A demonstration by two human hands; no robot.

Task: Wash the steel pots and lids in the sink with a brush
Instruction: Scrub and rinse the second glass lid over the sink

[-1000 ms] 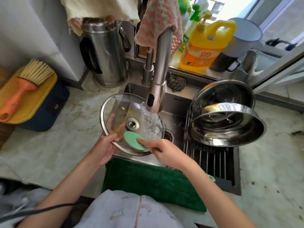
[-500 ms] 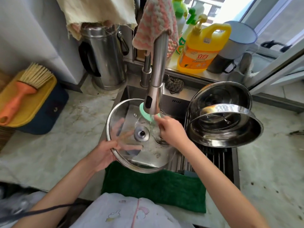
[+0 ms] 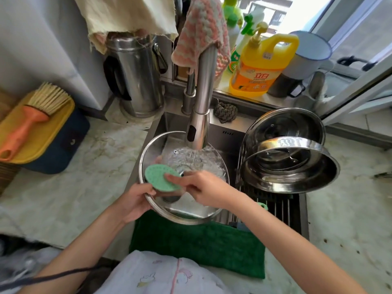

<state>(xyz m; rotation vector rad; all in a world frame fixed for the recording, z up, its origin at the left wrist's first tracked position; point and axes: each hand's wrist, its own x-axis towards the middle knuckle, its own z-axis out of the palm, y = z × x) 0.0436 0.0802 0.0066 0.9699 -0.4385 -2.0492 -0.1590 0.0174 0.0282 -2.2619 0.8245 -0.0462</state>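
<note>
Head view. Sink (image 3: 224, 132) lies under both grips. Pots (image 3: 297, 179) sit tipped on the rack right of the right grip, probably to drain. Lid (image 3: 203, 211) is tilted under the tap (image 3: 201, 115) stream so water sheets off. Left grip (image 3: 135, 200) is curled round its near-left rim. Right grip (image 3: 207, 189) pinches the green scrubber (image 3: 161, 177), held flat on the lid just above the left grip.

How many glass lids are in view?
2. The left hand holds one lid under the faucet; the other lid stands behind the steel pot on the rack. Others may be hidden.

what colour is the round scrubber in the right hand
The round scrubber is mint green with small dots; head view.
</note>
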